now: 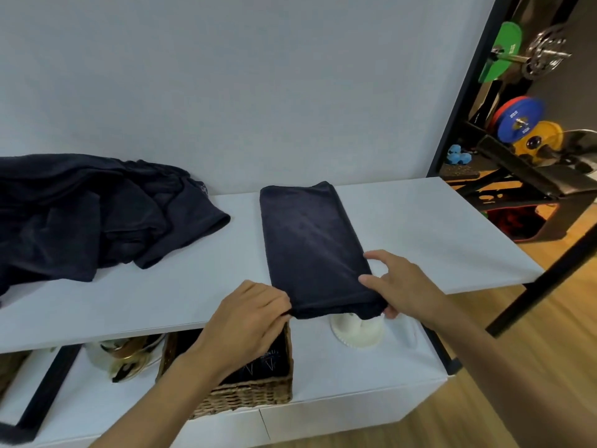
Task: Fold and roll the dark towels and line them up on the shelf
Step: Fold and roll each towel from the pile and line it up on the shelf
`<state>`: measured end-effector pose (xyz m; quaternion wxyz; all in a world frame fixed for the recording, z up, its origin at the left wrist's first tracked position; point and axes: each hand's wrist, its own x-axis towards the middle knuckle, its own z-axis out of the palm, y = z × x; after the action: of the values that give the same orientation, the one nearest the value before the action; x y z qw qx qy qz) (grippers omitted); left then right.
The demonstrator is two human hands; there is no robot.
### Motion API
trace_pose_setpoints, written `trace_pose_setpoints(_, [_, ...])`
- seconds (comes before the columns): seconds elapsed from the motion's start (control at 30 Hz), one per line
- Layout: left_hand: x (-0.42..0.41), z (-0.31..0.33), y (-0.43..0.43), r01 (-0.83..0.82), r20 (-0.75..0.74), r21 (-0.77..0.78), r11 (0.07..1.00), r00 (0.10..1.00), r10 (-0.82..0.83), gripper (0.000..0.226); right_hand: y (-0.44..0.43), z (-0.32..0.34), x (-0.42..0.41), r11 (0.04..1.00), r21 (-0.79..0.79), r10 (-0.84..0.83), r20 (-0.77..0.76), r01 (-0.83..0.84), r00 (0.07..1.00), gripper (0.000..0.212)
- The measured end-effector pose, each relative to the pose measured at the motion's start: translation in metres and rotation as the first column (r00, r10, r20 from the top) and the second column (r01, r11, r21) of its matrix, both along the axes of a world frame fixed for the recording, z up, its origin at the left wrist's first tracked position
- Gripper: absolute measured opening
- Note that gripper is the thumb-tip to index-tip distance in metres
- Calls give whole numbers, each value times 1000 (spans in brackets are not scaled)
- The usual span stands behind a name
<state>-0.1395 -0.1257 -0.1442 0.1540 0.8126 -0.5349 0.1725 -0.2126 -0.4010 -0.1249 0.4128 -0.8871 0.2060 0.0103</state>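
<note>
Folded towel [310,240] flat on the shelf [420,227], near end overhanging the shelf edge.
Left hand [248,321] and right hand [397,286] pinch that end's corners; loose towels [90,208] lie left of it.

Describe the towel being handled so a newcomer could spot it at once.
On the white shelf, right of the crumpled dark pile, lies a dark towel. It alone is folded into a flat, narrow strip, its near end gripped by the left hand and right hand.
</note>
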Motion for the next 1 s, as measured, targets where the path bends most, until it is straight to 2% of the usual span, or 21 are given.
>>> trace_pose_setpoints(0.07, [-8,-5,-2,-4,49,64,998,999,1,14,7,-4,-5,1000,1,-6,-14,6,1000,43])
trace_pose_setpoints(0.1, [-12,-6,-8,-13,68,86,996,998,7,26,8,-5,-6,1000,-25,-14,-11,14,1000,42])
trace_pose_setpoints(0.13, [-14,-7,-13,-23,74,111,994,997,15,38,9,-4,-8,996,-89,-13,-8,12,1000,39])
trace_pose_setpoints(0.2, [-15,-4,-21,-36,83,83,996,996,29,41,5,-5,-12,947,-322,20,20,-12,1000,34])
trace_pose_setpoints(0.27, [-13,0,-22,-39,-22,1,999,999,39,31,5,-3,-20,892,-452,94,184,-1,978,30])
trace_pose_setpoints(0.33, [-10,6,-21,-80,-204,-59,995,977,67,19,10,2,-31,881,-460,288,331,-113,898,38])
trace_pose_setpoints(0.37, [-9,9,-20,-110,-283,-78,991,956,84,15,17,2,-36,829,-516,407,291,-216,866,53])
trace_pose_setpoints(0.43, [-5,16,-21,-152,-406,-95,984,908,101,7,31,-10,-38,597,-739,557,101,-313,824,79])
trace_pose_setpoints(0.47, [-3,20,-21,-169,-468,-102,980,878,102,3,36,-17,-37,501,-817,569,62,-287,820,81])
trace_pose_setpoints(0.5, [-1,22,-21,-186,-529,-107,977,842,102,1,38,-20,-34,466,-852,561,74,-240,825,74])
trace_pose_setpoints(0.53, [2,24,-19,-208,-585,-105,972,804,109,4,36,-20,-29,489,-851,556,135,-191,820,63])
trace_pose_setpoints(0.6, [8,27,-16,-253,-681,-98,962,722,121,7,29,-15,-21,642,-747,541,282,-172,792,41])
trace_pose_setpoints(0.67, [13,29,-15,-291,-754,-121,949,649,104,9,19,-7,-16,829,-503,458,359,-245,813,27])
trace_pose_setpoints(0.73, [18,32,-16,-332,-802,-152,931,591,80,11,12,0,-10,939,-189,337,339,-287,878,19])
trace_pose_setpoints(0.83, [23,35,-23,-408,-860,-167,898,506,70,8,1,10,7,960,25,261,279,-278,924,13])
trace_pose_setpoints(0.93, [28,35,-31,-527,-903,-154,836,419,98,11,-5,11,21,963,159,177,243,-219,954,20])
trace_pose_setpoints(0.97, [30,34,-33,-563,-906,-139,814,404,125,12,-5,10,24,974,136,146,226,-180,963,24])
trace_pose_setpoints(1.0, [32,34,-35,-588,-906,-124,800,396,151,14,-5,8,24,990,32,124,245,-136,962,26])
